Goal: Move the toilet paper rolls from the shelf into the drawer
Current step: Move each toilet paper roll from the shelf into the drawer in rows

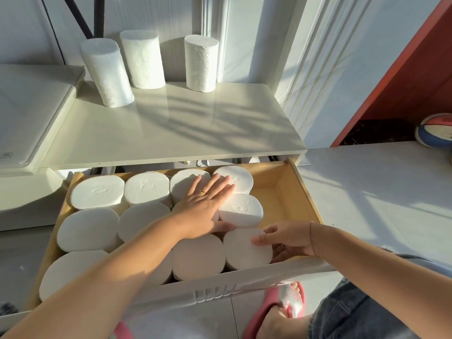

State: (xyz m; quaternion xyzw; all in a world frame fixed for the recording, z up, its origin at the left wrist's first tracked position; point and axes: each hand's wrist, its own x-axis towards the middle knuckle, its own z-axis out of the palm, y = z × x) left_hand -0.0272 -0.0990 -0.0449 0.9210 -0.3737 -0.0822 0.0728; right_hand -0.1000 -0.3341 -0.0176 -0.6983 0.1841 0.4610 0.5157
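Three white toilet paper rolls stand upright at the back of the cream shelf [171, 133]: a leaning one at the left [107, 72], one in the middle [143, 58], one at the right [201, 62]. Below, the pulled-out wooden drawer [297, 192] holds several rolls standing on end in rows. My left hand [208, 204] lies flat, fingers spread, on the rolls in the drawer's middle. My right hand [286, 238] grips the side of the front right roll [247, 248], thumb on its top.
The drawer's right end shows bare wood beside the rolls. A white lidded appliance [29, 113] sits left of the shelf. A red panel [403, 77] and a ball [435, 130] are at the right. My feet in pink slippers [283, 304] stand under the drawer front.
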